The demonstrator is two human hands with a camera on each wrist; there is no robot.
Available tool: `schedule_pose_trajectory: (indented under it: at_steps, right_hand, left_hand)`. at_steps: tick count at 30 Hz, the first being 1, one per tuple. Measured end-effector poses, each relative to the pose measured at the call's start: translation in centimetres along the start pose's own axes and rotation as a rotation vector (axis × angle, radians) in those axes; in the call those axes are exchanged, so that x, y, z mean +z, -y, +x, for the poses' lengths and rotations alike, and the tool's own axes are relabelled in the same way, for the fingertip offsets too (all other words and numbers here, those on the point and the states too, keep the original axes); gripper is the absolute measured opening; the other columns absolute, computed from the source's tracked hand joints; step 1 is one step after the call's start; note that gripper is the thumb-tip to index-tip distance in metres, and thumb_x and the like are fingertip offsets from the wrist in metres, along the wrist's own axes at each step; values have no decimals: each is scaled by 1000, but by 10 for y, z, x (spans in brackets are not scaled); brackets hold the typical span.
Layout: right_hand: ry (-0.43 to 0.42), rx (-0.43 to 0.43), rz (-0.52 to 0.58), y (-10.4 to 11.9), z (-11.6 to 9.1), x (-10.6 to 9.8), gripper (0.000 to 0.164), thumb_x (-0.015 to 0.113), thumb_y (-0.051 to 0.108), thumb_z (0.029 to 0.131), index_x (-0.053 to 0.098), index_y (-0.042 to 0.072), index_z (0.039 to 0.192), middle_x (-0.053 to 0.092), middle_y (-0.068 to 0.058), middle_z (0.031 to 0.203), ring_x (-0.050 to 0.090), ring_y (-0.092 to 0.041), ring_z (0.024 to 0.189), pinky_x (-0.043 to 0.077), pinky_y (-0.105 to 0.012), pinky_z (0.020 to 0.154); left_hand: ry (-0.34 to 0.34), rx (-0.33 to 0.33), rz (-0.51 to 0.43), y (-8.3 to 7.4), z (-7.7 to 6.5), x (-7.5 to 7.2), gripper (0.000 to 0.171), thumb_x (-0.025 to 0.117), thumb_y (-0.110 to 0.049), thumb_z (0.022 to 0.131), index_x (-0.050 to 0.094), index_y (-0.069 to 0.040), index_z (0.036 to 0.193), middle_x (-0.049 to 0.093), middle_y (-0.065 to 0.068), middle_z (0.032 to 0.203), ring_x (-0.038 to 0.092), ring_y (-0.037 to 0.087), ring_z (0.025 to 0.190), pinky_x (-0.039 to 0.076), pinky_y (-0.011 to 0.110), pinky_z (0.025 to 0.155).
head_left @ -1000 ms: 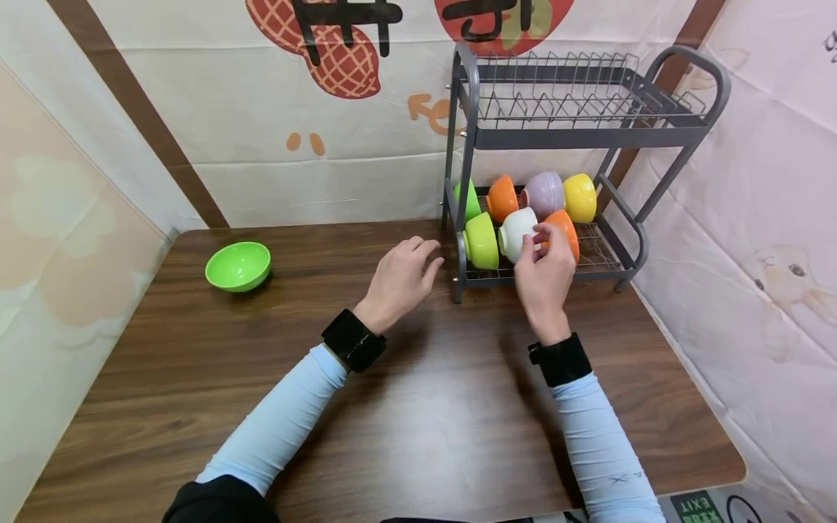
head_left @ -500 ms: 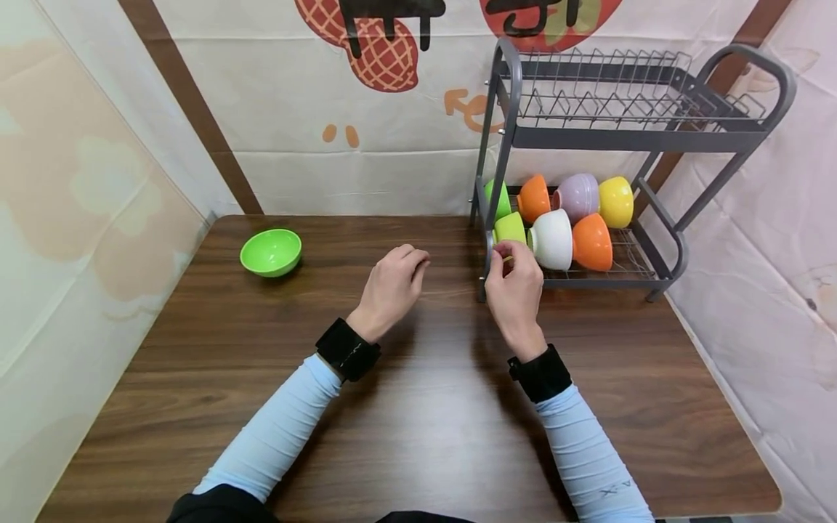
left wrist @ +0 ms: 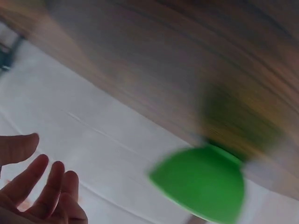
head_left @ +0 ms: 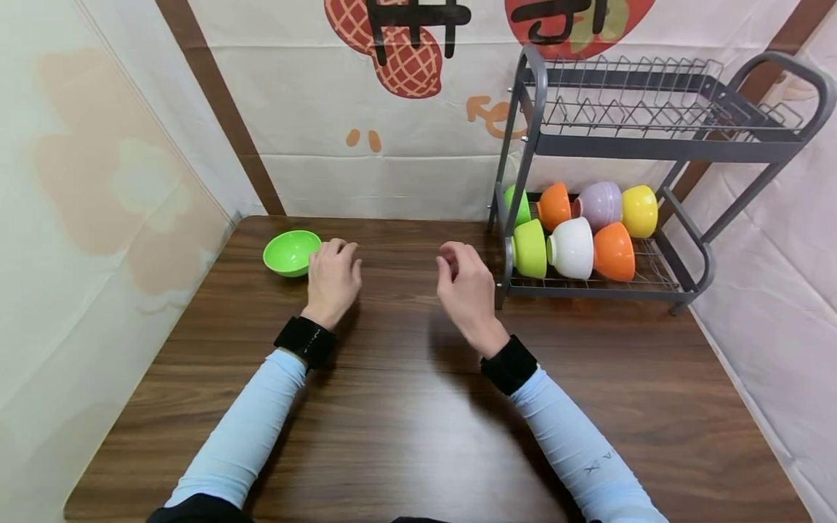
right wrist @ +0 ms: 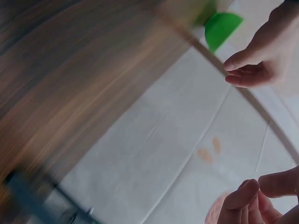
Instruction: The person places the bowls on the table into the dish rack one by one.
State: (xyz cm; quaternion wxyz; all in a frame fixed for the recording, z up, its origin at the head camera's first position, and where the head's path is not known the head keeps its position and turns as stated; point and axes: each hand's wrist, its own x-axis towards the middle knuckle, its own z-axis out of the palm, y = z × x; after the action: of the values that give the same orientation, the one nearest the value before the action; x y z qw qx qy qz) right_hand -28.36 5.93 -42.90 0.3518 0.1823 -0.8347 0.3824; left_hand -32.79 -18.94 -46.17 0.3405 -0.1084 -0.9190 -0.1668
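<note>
A bright green bowl (head_left: 288,253) sits upright at the back left of the wooden table. Just to its right hovers my left hand (head_left: 332,283), fingers loosely bent and holding nothing; in the left wrist view a gap separates this hand (left wrist: 44,193) from the blurred bowl (left wrist: 203,184). My right hand (head_left: 467,292) is over the table left of the dish rack (head_left: 601,292). Its fingers curl loosely, thumb close to the index finger, with nothing held. Bowls stand on their sides in the rack's lower tier, among them a lime one (head_left: 530,249), a white one (head_left: 572,248) and an orange one (head_left: 615,252).
Behind these, the lower tier also bears a purple bowl (head_left: 600,205), a yellow bowl (head_left: 639,211) and others. The upper wire tier (head_left: 628,112) overhangs them. Printed cloth walls (head_left: 405,181) border the table (head_left: 392,407) at the back and sides.
Both hands have moved left, away from the rack. My left hand has come up beside the green bowl. The head view has shifted left, and the bowls stay in place.
</note>
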Motion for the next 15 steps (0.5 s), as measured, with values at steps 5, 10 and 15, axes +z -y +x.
schedule_pose_trajectory:
  at_steps: [5, 10, 15]
  right_hand:
    - [82, -41, -8, 17, 4, 33, 16, 59, 16, 93, 62, 10, 107, 58, 1, 93, 53, -8, 67, 43, -26, 55]
    - [170, -81, -14, 38, 10, 64, 17, 58, 17, 93, 61, 11, 109, 59, 1, 98, 58, -9, 76, 46, -26, 58]
    - [238, -132, -16, 57, 15, 91, 16, 56, 17, 94, 61, 12, 109, 58, 3, 96, 57, -8, 77, 46, -25, 59]
  left_hand:
    - [38, -83, 82, 31, -4, -11, 33, 72, -7, 80, 66, 0, 111, 58, 19, 106, 52, 39, 97, 35, 52, 75]
    - [97, -126, 140, 47, -7, -21, 22, 71, -7, 80, 70, -1, 101, 60, 17, 98, 52, 39, 93, 35, 53, 75]
    - [102, -141, 165, 54, -9, -31, 18, 71, -6, 79, 71, -2, 96, 60, 16, 93, 54, 39, 89, 36, 52, 73]
